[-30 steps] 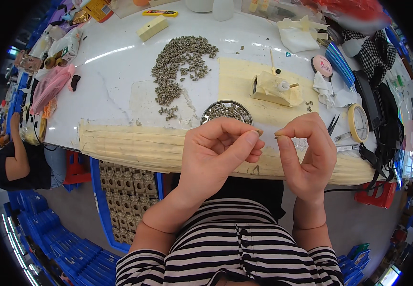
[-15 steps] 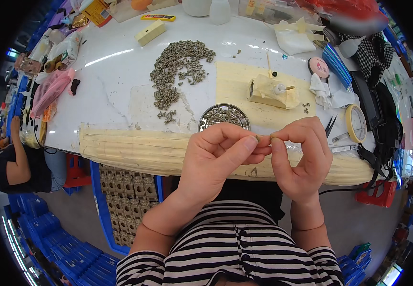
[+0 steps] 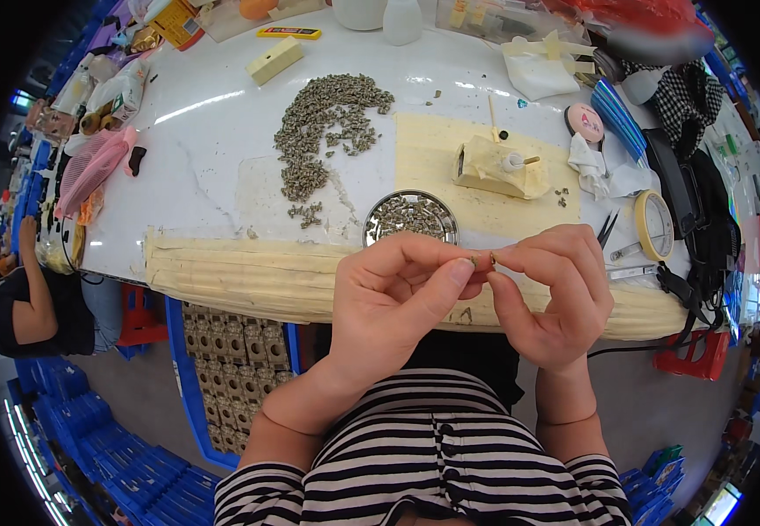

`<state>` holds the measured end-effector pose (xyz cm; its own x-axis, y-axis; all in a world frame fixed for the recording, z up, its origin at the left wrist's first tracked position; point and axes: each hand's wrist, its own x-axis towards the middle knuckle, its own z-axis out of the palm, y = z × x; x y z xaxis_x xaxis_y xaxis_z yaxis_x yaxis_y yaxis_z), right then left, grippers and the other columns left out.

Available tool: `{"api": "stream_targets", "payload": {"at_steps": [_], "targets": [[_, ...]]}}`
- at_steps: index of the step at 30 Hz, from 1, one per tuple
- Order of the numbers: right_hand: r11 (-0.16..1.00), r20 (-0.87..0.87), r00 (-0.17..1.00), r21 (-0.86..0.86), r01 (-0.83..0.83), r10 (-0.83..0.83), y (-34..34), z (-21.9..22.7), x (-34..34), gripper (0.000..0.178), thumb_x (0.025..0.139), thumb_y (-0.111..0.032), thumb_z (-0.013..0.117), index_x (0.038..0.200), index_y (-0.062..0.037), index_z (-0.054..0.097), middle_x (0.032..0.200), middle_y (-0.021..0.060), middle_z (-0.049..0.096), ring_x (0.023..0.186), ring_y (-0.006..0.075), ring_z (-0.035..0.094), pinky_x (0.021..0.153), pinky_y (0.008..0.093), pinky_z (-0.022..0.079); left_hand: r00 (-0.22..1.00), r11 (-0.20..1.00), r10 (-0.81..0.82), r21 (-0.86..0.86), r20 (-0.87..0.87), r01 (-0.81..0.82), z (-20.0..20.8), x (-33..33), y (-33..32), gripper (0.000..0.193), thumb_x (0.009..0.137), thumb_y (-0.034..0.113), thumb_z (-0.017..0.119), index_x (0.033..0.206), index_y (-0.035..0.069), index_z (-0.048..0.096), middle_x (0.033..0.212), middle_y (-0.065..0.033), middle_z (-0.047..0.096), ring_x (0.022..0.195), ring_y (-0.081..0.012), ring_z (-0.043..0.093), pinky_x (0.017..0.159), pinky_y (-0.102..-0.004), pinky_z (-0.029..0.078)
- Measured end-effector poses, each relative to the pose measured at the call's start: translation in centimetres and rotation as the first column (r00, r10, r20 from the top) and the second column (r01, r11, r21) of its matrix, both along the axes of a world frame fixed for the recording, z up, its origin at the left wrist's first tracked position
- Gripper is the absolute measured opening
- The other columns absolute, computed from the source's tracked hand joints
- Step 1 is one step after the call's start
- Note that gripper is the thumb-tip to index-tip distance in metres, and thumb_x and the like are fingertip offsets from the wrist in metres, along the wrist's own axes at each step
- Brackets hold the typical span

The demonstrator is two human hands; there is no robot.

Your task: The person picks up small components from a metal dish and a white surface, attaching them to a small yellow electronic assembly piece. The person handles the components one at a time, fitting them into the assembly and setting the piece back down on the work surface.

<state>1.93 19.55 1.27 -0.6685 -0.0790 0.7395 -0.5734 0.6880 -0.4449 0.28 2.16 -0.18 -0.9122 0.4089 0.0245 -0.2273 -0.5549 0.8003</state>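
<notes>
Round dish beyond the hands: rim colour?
Silver, metallic-looking; the round dish shows best in the head view.

glossy white tabletop (image 3: 196, 123), polished metal dish (image 3: 410, 193), dull metallic small parts (image 3: 303, 136), matt creased tape edging (image 3: 239, 270)

The shirt (image 3: 380, 469) is striped black-and-white, metal parts (image 3: 305, 131) grey, the crate (image 3: 182, 377) blue.
</notes>
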Motion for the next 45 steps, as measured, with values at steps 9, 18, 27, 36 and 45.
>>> {"api": "stream_targets", "payload": {"at_steps": [9,18,27,36,45], "targets": [[0.98,0.149,0.988,-0.2,-0.012,0.043,-0.2,-0.4,0.4,0.02,0.068,0.004,0.079,0.085,-0.0031,0.071,0.079,0.0077,0.064,0.07,0.0218,0.06,0.06,0.0296,0.046,0.99,0.995,0.051,-0.083,-0.131,-0.062,0.1,0.4,-0.1,0.016,0.095,-0.003,0.06,0.109,-0.007,0.064,0.108,-0.0149,0.07,0.097,-0.0126,0.067,0.089,-0.0258,0.054],[0.964,0.175,0.983,-0.266,-0.014,0.062,-0.7,-1.1,0.9,0.024,0.066,0.006,0.077,0.088,-0.0046,0.072,0.08,0.0063,0.064,0.071,0.021,0.06,0.062,0.0298,0.046,0.994,0.992,0.061,-0.1,-0.091,-0.07,-0.3,0.7,-0.4,0.015,0.095,-0.004,0.058,0.108,-0.009,0.063,0.109,-0.019,0.069,0.1,-0.0196,0.069,0.091,-0.0318,0.057],[0.997,0.034,0.999,-0.07,-0.012,0.014,-0.8,-1.3,1.1,0.025,0.067,0.006,0.079,0.087,-0.0031,0.068,0.081,0.0057,0.066,0.069,0.0212,0.06,0.061,0.0309,0.046,0.992,0.977,0.073,-0.193,-0.107,-0.092,0.2,1.1,-0.7,0.014,0.094,-0.005,0.059,0.106,-0.009,0.064,0.106,-0.0197,0.07,0.097,-0.0198,0.07,0.089,-0.0316,0.058],[0.974,0.133,0.987,-0.219,-0.06,0.091,-0.4,-1.9,1.1,0.019,0.073,0.005,0.076,0.088,-0.0016,0.066,0.082,0.0072,0.065,0.073,0.022,0.059,0.066,0.0301,0.046,0.994,0.979,0.067,-0.187,-0.085,-0.082,0.2,0.9,-0.4,0.012,0.095,-0.004,0.059,0.105,-0.008,0.064,0.104,-0.0192,0.071,0.095,-0.0191,0.07,0.087,-0.03,0.058],[0.661,0.303,0.872,-0.75,-0.031,0.384,-1.4,-2.1,1.7,0.007,0.088,0.003,0.068,0.094,0.0021,0.065,0.094,0.0077,0.062,0.083,0.0145,0.059,0.076,0.0265,0.048,0.968,0.955,0.147,-0.227,-0.205,-0.193,-0.7,0.8,0.9,0.016,0.092,-0.005,0.063,0.107,-0.008,0.066,0.101,-0.0145,0.071,0.094,-0.0155,0.069,0.087,-0.0268,0.056]]}}
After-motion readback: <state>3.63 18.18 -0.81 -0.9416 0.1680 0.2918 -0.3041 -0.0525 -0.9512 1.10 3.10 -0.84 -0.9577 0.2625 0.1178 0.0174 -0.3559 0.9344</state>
